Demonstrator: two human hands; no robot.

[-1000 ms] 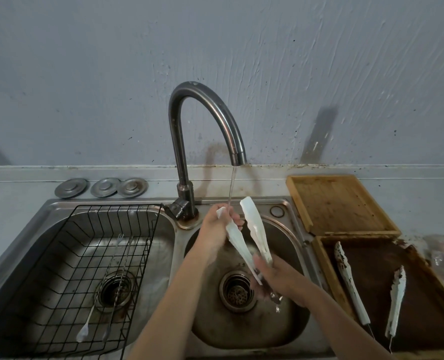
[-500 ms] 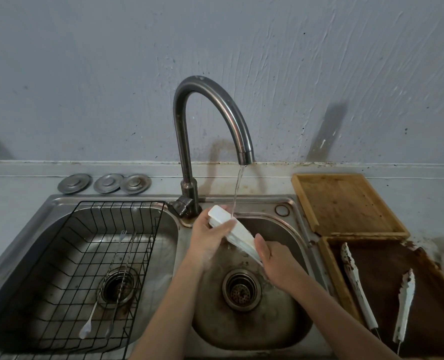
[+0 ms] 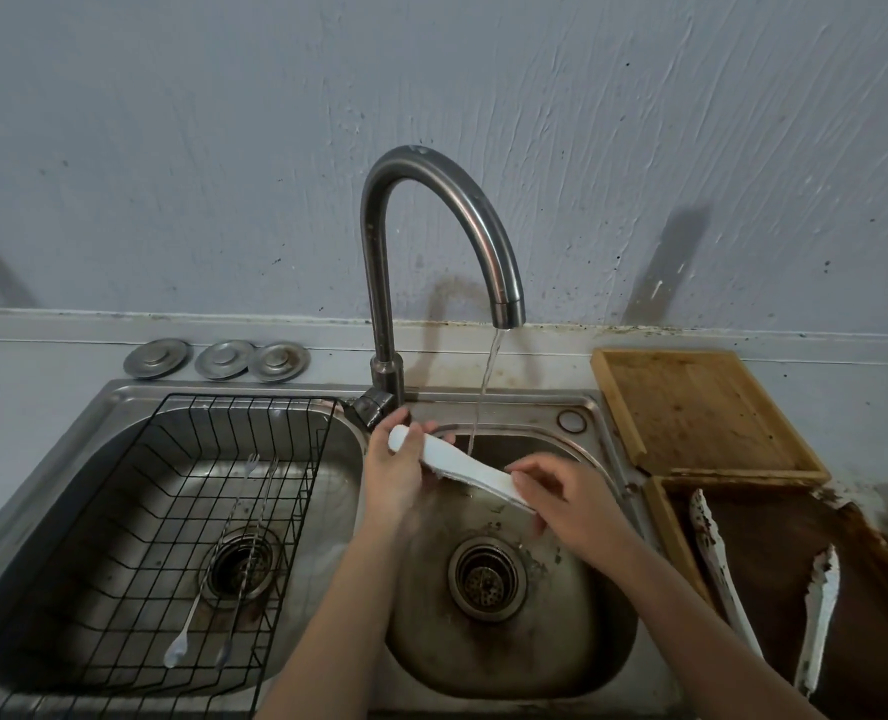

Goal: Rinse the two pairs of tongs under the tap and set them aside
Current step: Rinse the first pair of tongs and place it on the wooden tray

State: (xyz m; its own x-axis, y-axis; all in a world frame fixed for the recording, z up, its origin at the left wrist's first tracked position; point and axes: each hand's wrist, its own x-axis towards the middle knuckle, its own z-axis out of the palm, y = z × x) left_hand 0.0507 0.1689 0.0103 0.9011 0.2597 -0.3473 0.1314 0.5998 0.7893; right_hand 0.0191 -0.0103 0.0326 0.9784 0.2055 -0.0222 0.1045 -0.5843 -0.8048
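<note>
White tongs (image 3: 462,467) lie squeezed flat across the right sink basin (image 3: 587,652), under the thin stream from the curved tap (image 3: 507,298). My left hand (image 3: 392,472) grips their far tip end near the tap base. At the lower end, my right hand (image 3: 566,504) pinches the handle. A second pair of white tongs (image 3: 717,558), stained brown and spread open, lies on the dark wooden tray (image 3: 774,543) to the right of the sink.
A black wire rack (image 3: 120,517) fills the left basin, with two thin forks (image 3: 224,569) lying in it. Three metal sink plugs (image 3: 218,358) sit behind on the counter. A lighter wooden tray (image 3: 691,407) lies beyond the dark one.
The tongs went from spread and pointing up to squeezed shut and laid nearly flat under the stream. My left hand slid to their far tip, my right toward the handle.
</note>
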